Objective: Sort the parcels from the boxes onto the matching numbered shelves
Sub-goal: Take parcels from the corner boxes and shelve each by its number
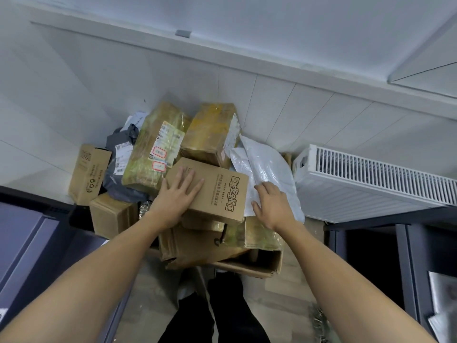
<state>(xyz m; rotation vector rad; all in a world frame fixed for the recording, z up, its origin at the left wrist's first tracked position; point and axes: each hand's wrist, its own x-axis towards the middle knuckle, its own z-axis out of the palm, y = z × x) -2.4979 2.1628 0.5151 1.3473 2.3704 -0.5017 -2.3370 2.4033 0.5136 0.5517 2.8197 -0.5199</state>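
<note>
1. The left hand (179, 194) lies flat on the printed brown carton (217, 191), fingers straight, clasping nothing.
2. The right hand (270, 204), at the carton's 3 o'clock edge, rests on a white mailer bag (267, 164). Whether its bent fingers pinch it cannot be told.
3. The carton tops the heap, with a labelled taped parcel (153, 147) at 11 o'clock, a yellow-taped box (210, 129) at 12 and a grey bag (118, 179) at 9.
4. A white radiator (371, 184) stands further out at 3 o'clock.
</note>
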